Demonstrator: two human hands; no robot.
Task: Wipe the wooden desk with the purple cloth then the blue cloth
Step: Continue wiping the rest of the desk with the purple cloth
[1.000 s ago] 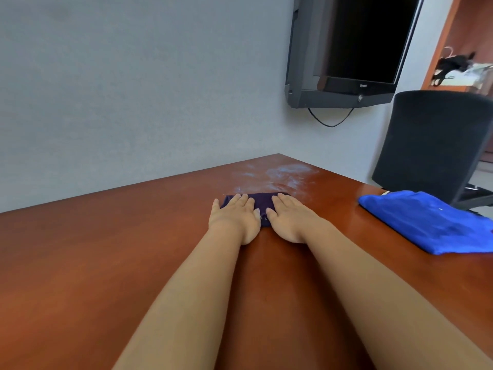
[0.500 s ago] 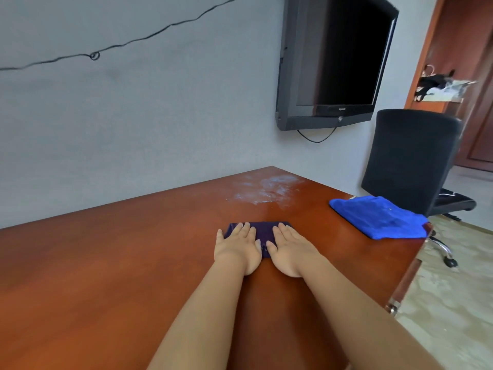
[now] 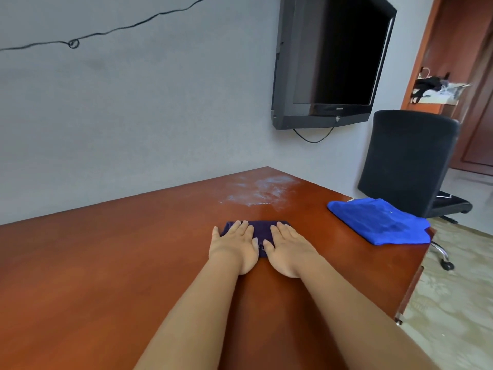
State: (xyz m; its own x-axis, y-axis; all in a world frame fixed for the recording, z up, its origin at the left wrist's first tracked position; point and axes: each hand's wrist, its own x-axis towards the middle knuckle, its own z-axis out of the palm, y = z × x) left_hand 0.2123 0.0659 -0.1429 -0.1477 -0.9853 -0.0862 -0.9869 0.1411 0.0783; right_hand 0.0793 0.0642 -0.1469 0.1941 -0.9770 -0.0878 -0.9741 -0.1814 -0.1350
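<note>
Pressing purple cloth (image 3: 260, 232) flat on the worktop (image 3: 106, 263).
Left hand (image 3: 234, 248) and right hand (image 3: 286, 251), fingers straight, grip nothing; blue cloth (image 3: 378, 220) lies centre-right, white smear (image 3: 262, 192) beyond.

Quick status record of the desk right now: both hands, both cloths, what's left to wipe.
left hand: flat, fingers straight, pressing on the purple cloth
right hand: flat on the same cloth, beside the left
purple cloth: folded, mostly under the hands, mid-desk
blue cloth: lies untouched at the desk's right edge
white residue: smeared at the far corner, beyond the purple cloth, not touching it
wooden desk: purple-cloth wiping not yet finished
</note>
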